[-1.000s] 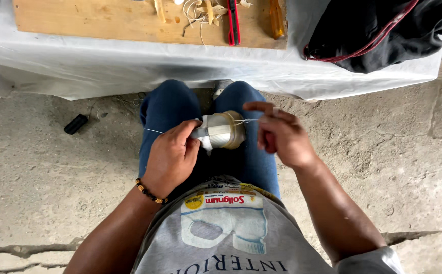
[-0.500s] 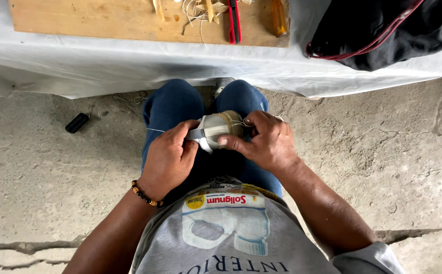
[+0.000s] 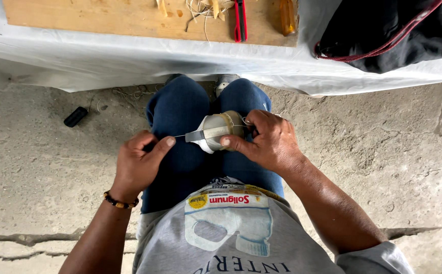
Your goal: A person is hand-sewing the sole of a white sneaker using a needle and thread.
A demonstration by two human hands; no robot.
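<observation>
Hands apart: right hand (image 3: 269, 142) clamps pale bobbin (image 3: 220, 131) over knees, left hand (image 3: 140, 162) pinches its thread (image 3: 179, 136).

the person sat with both forearms reaching forward over the thighs, knees together. the left hand (image 3: 139, 163) rested on the left thigh, fingers curled into a loose fist, thumb stretched out toward the right, pinching against the forefinger. a beaded band circled the left wrist. the right hand (image 3: 266, 140) lay over the right knee, palm down, knuckles up, fingers bent in a grip and thumb pointing left toward the other hand. the two hands were near each other but apart. the right forearm ran back to a grey sleeve.
</observation>
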